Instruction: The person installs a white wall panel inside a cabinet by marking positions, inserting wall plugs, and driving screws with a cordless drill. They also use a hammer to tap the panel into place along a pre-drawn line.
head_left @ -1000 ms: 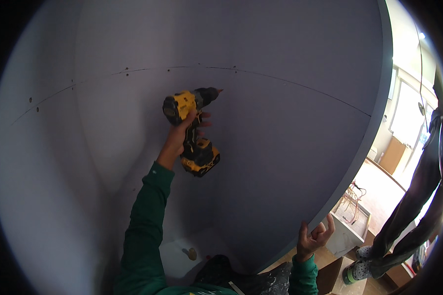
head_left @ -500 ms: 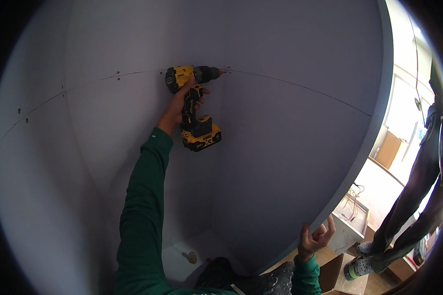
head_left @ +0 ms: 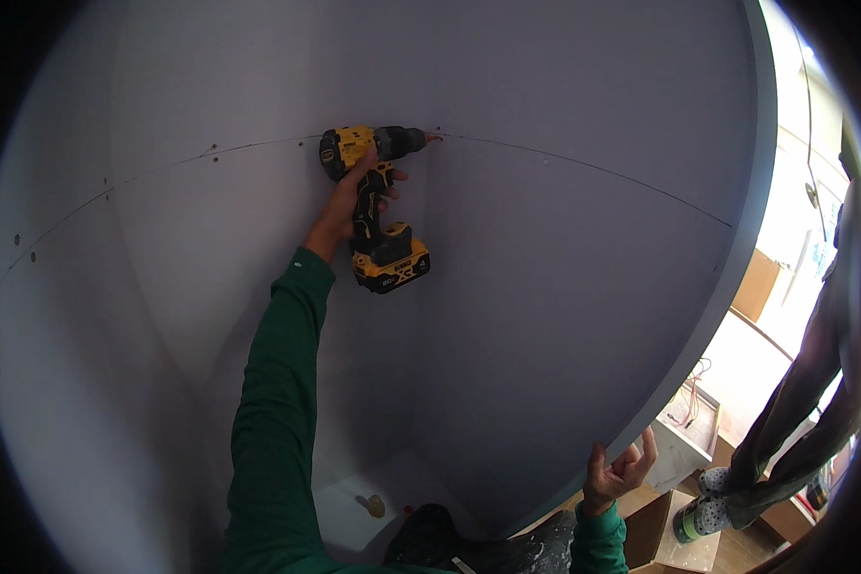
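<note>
My left hand [head_left: 340,209] grips a yellow and black cordless drill [head_left: 366,201] by its handle, with the battery [head_left: 392,272] at the bottom. The drill points right, and its reddish-tipped bit [head_left: 433,138] meets the right-hand panel [head_left: 564,287] near the inner corner, just below a small dark hole. A thin dark line runs across the panels at that height. Low on the right, my right hand [head_left: 619,478] holds the panel's front edge [head_left: 703,349], thumb on the inner face and fingers outside. The drill hides part of the line behind it.
Several paired holes follow the line on the left panel [head_left: 163,249]. A small tan object [head_left: 375,505] lies on the white bottom. Outside, at right, another person's dark-trousered legs [head_left: 794,421] stand beside an open box [head_left: 684,536] and a drawer [head_left: 703,421] holding wires.
The bit tip has shifted slightly right against the panel and covers the lower hole seen before. The view has moved a little closer. Both hands keep their holds.
</note>
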A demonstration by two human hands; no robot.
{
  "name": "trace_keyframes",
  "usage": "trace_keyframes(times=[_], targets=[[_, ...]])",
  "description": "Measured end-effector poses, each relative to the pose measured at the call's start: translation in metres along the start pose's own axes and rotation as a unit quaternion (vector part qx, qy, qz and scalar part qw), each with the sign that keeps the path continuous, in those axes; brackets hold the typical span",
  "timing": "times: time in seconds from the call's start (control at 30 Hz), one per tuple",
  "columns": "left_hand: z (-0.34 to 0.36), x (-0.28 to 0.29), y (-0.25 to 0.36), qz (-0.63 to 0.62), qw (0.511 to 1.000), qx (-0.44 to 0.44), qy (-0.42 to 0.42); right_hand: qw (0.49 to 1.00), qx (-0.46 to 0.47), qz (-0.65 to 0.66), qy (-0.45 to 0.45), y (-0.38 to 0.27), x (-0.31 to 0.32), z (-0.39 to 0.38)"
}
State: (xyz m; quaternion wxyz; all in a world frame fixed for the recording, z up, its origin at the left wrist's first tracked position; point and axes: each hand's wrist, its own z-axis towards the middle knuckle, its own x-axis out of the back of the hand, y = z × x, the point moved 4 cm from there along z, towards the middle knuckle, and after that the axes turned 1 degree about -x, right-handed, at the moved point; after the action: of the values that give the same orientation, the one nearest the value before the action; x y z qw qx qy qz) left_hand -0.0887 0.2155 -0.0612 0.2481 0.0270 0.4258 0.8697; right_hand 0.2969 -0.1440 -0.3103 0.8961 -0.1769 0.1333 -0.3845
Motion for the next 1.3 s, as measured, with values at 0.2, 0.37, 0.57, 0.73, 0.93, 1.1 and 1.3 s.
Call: trace_keyframes(times=[0.2,0.37,0.57,0.73,0.93,1.1,1.3], targets=[[0.001,-0.001,0.001,0.006,1.000,0.005,-0.005,1.000,0.017,-0.002,0.011,0.003,-0.001,0.000],[0.002,-0.002,0.002,0.010,1.000,0.004,-0.002,0.999,-0.007,0.035,-0.009,0.001,-0.002,-0.001],[0.005,0.001,0.001,0.020,1.000,0.013,0.005,1.000,0.009,0.025,-0.010,0.000,-0.003,0.001],[0.007,-0.005,0.007,-0.011,0.998,0.061,0.031,1.000,0.004,0.014,-0.003,0.014,0.004,-0.007],[0.012,-0.001,0.005,0.000,0.996,0.077,0.037,1.000,-0.008,0.005,0.023,0.024,0.004,-0.019],[0.017,-0.005,0.019,0.032,0.996,0.055,0.054,0.998,-0.018,0.010,0.061,0.006,-0.002,-0.006],[0.020,0.001,0.015,0.012,0.997,0.065,0.051,0.997,-0.044,0.009,0.068,0.008,0.000,-0.012]])
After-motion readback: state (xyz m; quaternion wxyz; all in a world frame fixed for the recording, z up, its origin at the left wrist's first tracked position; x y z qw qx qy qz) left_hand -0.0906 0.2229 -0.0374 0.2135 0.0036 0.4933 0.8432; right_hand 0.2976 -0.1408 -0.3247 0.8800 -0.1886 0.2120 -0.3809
